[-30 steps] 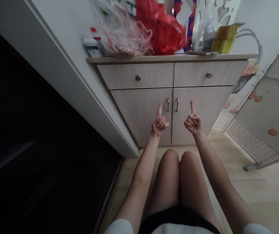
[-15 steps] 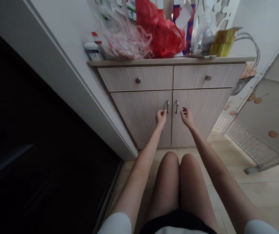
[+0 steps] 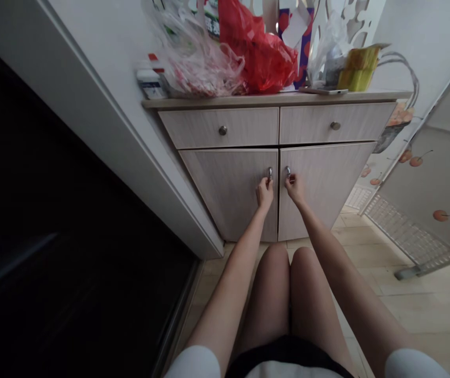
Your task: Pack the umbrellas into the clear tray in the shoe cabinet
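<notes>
My left hand (image 3: 264, 193) is closed on the lower part of the left door handle (image 3: 270, 171), a small silver pull. My right hand (image 3: 295, 188) grips the right door handle (image 3: 288, 170) in the same way. Both handles sit near the middle seam of a pale wood-grain cabinet. Its left door (image 3: 228, 184) and right door (image 3: 327, 178) stand slightly ajar, with a dark gap along their top edges. The cabinet's inside is hidden. Above the doors are two drawers with round knobs, the left drawer (image 3: 193, 128) and the right drawer (image 3: 366, 121), both closed.
On the cabinet top (image 3: 256, 100) lie a clear plastic bag (image 3: 205, 68), a red bag (image 3: 264, 58), a white bottle (image 3: 152, 84), a yellow package (image 3: 360, 68) and a flat phone-like object (image 3: 323, 91). My knees are close to the doors. A dark panel (image 3: 71, 236) is at left, a cherry-patterned panel (image 3: 433, 184) at right.
Both hands have moved in to the handles and closed on them. The two doors have come slightly outward, opening a dark gap along their tops.
</notes>
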Action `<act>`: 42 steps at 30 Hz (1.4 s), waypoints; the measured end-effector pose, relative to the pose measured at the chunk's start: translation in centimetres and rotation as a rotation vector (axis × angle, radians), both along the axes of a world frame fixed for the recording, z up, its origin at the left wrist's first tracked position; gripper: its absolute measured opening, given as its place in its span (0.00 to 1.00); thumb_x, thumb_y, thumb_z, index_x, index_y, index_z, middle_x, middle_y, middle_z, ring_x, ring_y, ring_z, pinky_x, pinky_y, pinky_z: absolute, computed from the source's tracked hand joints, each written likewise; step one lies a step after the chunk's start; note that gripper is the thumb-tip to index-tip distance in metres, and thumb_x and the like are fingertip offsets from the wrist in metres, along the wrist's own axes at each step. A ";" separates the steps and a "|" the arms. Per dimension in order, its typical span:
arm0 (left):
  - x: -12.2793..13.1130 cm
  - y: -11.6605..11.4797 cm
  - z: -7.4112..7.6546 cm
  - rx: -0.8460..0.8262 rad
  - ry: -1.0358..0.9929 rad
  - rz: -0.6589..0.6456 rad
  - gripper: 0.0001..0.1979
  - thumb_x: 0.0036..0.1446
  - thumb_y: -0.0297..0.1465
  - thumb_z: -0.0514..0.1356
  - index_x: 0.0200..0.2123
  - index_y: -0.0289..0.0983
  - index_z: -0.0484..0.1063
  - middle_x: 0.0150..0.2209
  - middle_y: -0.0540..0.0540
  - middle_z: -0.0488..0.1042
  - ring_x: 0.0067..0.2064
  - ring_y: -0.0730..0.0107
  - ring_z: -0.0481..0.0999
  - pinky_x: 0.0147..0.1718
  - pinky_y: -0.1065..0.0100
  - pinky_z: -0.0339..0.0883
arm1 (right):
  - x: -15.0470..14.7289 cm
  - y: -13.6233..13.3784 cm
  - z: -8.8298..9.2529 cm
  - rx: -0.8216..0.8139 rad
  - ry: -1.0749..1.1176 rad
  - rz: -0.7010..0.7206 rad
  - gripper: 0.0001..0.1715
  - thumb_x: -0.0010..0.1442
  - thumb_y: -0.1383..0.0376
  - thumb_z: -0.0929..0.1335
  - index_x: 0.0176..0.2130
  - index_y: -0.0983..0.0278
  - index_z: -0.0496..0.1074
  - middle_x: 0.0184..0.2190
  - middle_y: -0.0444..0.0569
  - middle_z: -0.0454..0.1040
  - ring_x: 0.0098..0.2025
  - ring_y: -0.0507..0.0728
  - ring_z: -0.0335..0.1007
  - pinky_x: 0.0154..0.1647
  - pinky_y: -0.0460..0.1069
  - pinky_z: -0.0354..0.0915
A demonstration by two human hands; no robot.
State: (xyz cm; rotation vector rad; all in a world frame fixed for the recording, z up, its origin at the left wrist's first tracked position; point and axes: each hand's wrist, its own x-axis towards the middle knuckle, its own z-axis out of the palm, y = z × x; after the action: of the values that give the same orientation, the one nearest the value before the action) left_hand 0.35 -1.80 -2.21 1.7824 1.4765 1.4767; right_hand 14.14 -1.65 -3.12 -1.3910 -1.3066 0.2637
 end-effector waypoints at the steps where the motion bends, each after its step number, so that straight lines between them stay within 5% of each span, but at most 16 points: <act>1: -0.3 -0.8 -0.2 0.015 -0.003 -0.003 0.07 0.63 0.28 0.57 0.41 0.35 0.74 0.40 0.39 0.79 0.42 0.63 0.78 0.44 0.65 0.66 | 0.3 -1.1 -0.1 0.026 0.002 0.021 0.19 0.60 0.49 0.60 0.38 0.62 0.66 0.35 0.54 0.75 0.34 0.58 0.72 0.37 0.53 0.66; 7: -3.1 -6.4 -1.0 0.088 -0.032 -0.012 0.04 0.62 0.30 0.58 0.38 0.37 0.72 0.39 0.40 0.78 0.42 0.62 0.77 0.47 0.63 0.65 | 2.2 -8.7 -0.4 0.118 -0.069 0.054 0.19 0.61 0.50 0.62 0.39 0.62 0.67 0.35 0.52 0.75 0.34 0.57 0.72 0.39 0.53 0.65; 19: -10.6 -16.8 -2.4 0.172 -0.184 0.207 0.06 0.61 0.35 0.59 0.37 0.39 0.69 0.33 0.44 0.76 0.38 0.64 0.78 0.41 0.67 0.69 | 7.2 -21.4 -1.5 0.200 -0.147 -0.269 0.18 0.62 0.53 0.62 0.40 0.64 0.70 0.32 0.51 0.75 0.35 0.58 0.71 0.41 0.54 0.65; 30: -22.8 -19.6 -4.9 0.338 -0.169 0.576 0.13 0.57 0.41 0.56 0.38 0.37 0.69 0.33 0.43 0.75 0.36 0.63 0.77 0.37 0.64 0.71 | 16.0 -28.9 -2.7 0.089 -0.102 -0.461 0.25 0.58 0.46 0.63 0.41 0.63 0.72 0.34 0.54 0.76 0.36 0.61 0.74 0.40 0.56 0.67; 36: -29.5 -19.4 -4.6 0.320 -0.282 0.726 0.16 0.52 0.45 0.58 0.33 0.38 0.70 0.31 0.46 0.75 0.38 0.60 0.76 0.42 0.58 0.73 | 21.9 -31.0 -2.8 0.090 0.060 -0.509 0.21 0.50 0.45 0.67 0.34 0.57 0.72 0.33 0.57 0.76 0.36 0.64 0.74 0.41 0.61 0.67; 42: -32.2 -18.9 -3.5 0.331 -0.501 0.773 0.18 0.44 0.49 0.63 0.24 0.41 0.66 0.24 0.56 0.73 0.34 0.65 0.74 0.45 0.52 0.74 | 25.5 -31.1 -2.4 0.242 0.300 -0.604 0.25 0.36 0.41 0.75 0.24 0.57 0.71 0.26 0.54 0.72 0.30 0.63 0.71 0.42 0.65 0.66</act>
State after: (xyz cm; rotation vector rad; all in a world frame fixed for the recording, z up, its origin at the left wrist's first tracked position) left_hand -31.84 -20.69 -5.71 0.8477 1.7888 2.4305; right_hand 39.59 -32.71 -5.57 -1.4054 -0.6098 -0.0937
